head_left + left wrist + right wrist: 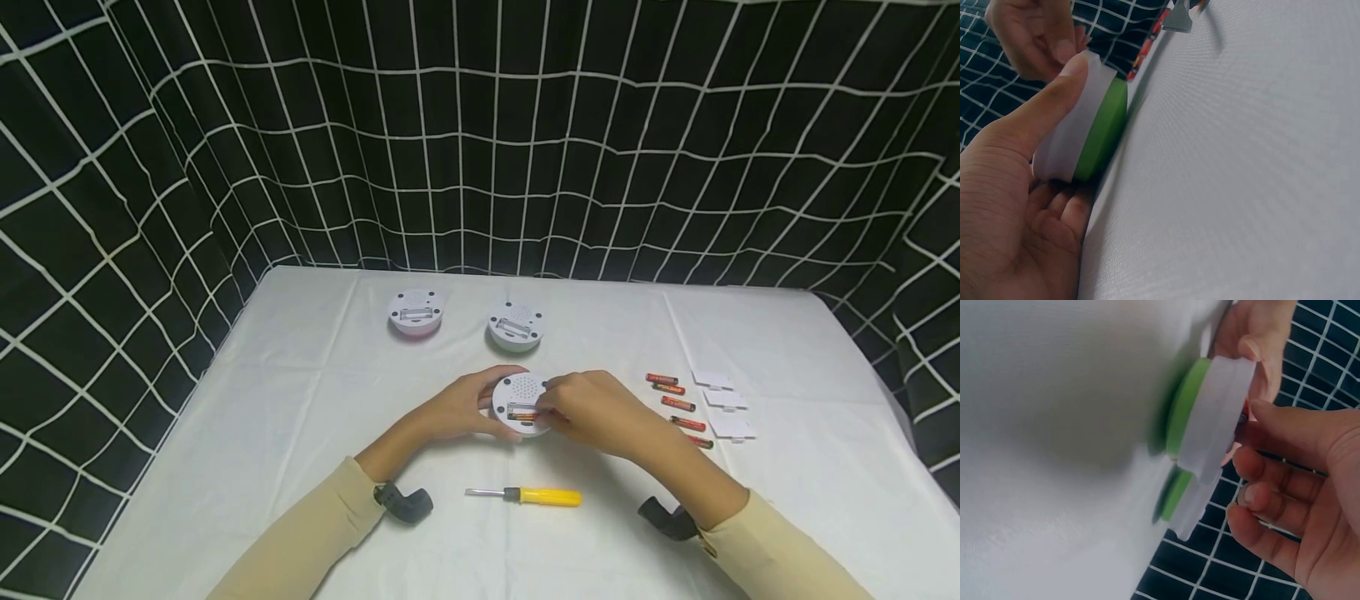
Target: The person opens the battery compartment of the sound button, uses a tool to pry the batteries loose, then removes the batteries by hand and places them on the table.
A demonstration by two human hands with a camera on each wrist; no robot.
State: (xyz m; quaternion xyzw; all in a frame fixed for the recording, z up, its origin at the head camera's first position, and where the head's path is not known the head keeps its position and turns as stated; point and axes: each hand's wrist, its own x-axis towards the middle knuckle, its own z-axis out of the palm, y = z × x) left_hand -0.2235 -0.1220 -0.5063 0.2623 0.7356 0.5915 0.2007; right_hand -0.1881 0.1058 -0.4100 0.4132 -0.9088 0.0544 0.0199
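A round white battery-powered device with a green underside is tilted in my left hand, thumb at the near edge and fingers behind. Its face has speaker holes, dark feet and an uncovered battery compartment. A red and black AAA-type battery lies in the compartment's near side. My right hand bends over the compartment's right end. In the right wrist view, its thumb and index finger pinch at a battery end, partly hidden by the fingers; the other fingers curl loosely.
Two similar devices with uncovered compartments stand farther back. A yellow-handled screwdriver lies in front of my hands. To the right are several red batteries and white battery covers. Black netted fabric rises behind the white table.
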